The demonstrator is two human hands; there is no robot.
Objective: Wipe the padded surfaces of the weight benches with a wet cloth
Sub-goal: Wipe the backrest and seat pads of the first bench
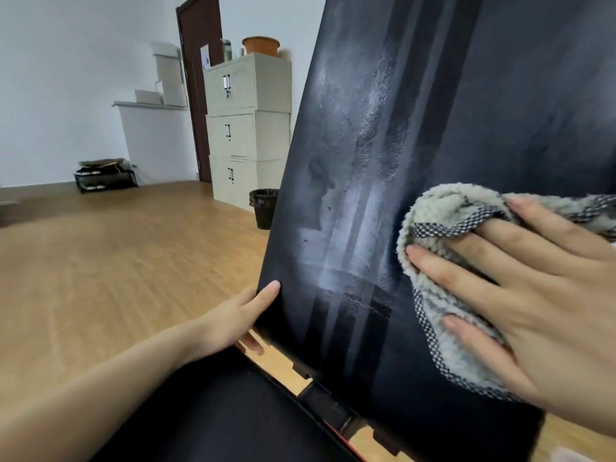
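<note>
Two hands on tilted bench pad point(450, 111): right hand point(533, 295), fingers spread flat, presses grey cloth point(443, 211) onto it; left hand point(233, 318) clasps pad edge, thumb front, fingers behind.

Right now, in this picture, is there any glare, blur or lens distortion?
Head view: pale streaky glare runs down the black back pad; wide-angle distortion tilts the door and cabinets; the cloth under the right hand looks fairly sharp, the background softer.

No text can be read: the paper point(205, 56) on the door point(199, 25) and the cabinet point(266, 95) drawers' label slots point(227, 82) are too blurred
</note>
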